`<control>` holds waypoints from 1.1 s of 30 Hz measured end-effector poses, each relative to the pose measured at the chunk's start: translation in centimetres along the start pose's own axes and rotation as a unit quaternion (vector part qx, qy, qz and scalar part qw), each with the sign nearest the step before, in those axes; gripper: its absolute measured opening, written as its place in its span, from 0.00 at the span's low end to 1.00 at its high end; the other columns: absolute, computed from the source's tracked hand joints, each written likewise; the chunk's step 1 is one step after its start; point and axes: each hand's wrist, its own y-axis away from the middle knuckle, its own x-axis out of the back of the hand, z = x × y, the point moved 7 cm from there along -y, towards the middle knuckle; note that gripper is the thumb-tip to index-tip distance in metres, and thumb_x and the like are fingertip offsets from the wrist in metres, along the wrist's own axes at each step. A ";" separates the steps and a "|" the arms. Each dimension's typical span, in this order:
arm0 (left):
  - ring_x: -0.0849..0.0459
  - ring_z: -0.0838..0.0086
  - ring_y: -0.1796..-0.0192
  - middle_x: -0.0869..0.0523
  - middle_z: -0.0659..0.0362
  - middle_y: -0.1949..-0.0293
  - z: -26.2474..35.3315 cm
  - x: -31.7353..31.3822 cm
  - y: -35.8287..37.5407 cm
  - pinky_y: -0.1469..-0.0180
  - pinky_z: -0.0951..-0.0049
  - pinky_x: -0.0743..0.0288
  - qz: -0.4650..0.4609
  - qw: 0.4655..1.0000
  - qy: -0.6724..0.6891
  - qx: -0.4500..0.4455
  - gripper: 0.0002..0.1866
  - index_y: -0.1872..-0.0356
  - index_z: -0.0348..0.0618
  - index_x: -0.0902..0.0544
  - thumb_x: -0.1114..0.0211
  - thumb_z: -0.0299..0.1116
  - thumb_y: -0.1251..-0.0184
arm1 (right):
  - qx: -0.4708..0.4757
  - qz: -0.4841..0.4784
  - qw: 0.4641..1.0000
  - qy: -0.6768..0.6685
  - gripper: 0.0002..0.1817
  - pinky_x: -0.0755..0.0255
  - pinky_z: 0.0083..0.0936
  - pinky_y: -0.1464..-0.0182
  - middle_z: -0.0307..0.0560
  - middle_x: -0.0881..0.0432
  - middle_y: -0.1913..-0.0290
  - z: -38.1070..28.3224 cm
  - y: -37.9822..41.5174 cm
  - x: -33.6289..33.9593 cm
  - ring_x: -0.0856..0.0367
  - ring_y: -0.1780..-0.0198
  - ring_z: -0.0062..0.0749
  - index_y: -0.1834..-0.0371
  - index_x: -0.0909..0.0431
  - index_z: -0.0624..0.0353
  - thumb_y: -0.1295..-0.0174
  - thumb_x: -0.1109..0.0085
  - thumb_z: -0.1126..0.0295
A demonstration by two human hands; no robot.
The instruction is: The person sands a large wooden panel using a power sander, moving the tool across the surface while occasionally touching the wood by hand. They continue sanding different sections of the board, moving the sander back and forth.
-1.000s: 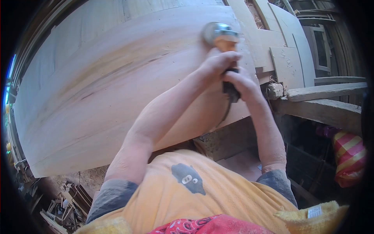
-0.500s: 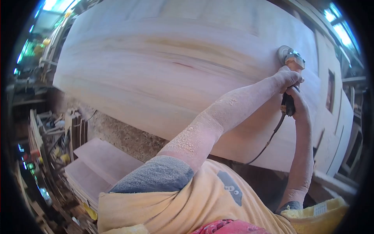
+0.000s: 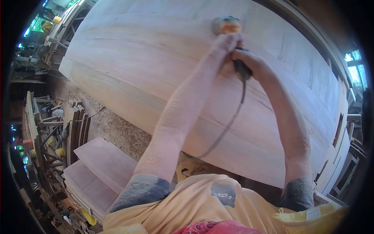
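Observation:
An orange and black angle grinder (image 3: 230, 28) rests with its round disc against a broad pale wooden panel (image 3: 156, 78). My left hand (image 3: 229, 41) is wrapped around the orange body just behind the head. Behind it my right hand (image 3: 246, 57) grips the black rear part of the tool. Both hands and the grinder are smeared by motion, and the disc's edge is blurred. From the handle a dark cord (image 3: 233, 121) runs down across the panel toward my body. Wood dust coats both forearms.
Flat boards (image 3: 97, 167) are stacked at lower left beside the dusty floor (image 3: 113, 126). Wooden frames and offcuts (image 3: 46, 132) crowd the left side. More timber pieces (image 3: 335, 163) stand along the panel's right edge.
Both hands have swept the grinder to the left and farther up the panel. The cord has followed, and the camera view has shifted.

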 end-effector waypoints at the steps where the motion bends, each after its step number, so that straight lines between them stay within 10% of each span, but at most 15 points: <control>1: 0.14 0.71 0.71 0.16 0.61 0.70 2.4 3.4 -0.3 0.67 0.68 0.16 0.005 1.000 0.005 -0.004 0.11 0.61 0.43 0.19 0.26 0.34 0.38 | 0.010 -0.010 1.000 0.002 0.19 0.23 0.28 0.73 0.41 0.18 0.70 -1.6 -2.2 -3.0 0.19 0.74 0.27 0.57 0.18 0.57 0.43 0.29 0.55; 10: 0.11 0.69 0.65 0.13 0.59 0.66 18.4 23.9 5.8 0.61 0.64 0.15 0.124 0.989 -0.061 -0.044 0.16 0.52 0.44 0.20 0.29 0.42 0.33 | 0.046 -0.159 0.986 0.010 0.20 0.24 0.29 0.69 0.43 0.16 0.66 -9.1 -14.8 -23.7 0.18 0.68 0.29 0.61 0.13 0.62 0.52 0.24 0.59; 15: 0.13 0.71 0.65 0.14 0.60 0.65 16.8 22.3 9.0 0.60 0.65 0.18 0.130 0.990 -0.023 -0.058 0.12 0.55 0.44 0.20 0.31 0.39 0.29 | 0.041 -0.138 0.988 0.061 0.22 0.22 0.29 0.70 0.46 0.16 0.68 -8.3 -11.4 -23.7 0.17 0.69 0.32 0.59 0.16 0.64 0.50 0.27 0.58; 21: 0.14 0.73 0.64 0.15 0.61 0.65 6.5 9.8 8.6 0.60 0.67 0.18 0.066 0.998 0.009 0.008 0.11 0.54 0.45 0.20 0.30 0.38 0.29 | 0.014 -0.036 0.998 0.050 0.21 0.25 0.28 0.72 0.46 0.16 0.70 -3.2 -1.8 -12.1 0.17 0.71 0.31 0.64 0.16 0.66 0.51 0.28 0.58; 33: 0.19 0.77 0.71 0.19 0.63 0.69 -27.0 -34.5 7.1 0.66 0.70 0.22 -0.167 0.969 -0.047 0.174 0.10 0.58 0.43 0.19 0.26 0.34 0.32 | -0.017 0.213 0.969 -0.120 0.17 0.18 0.31 0.70 0.48 0.17 0.69 17.2 27.3 27.0 0.16 0.73 0.34 0.60 0.17 0.64 0.47 0.30 0.63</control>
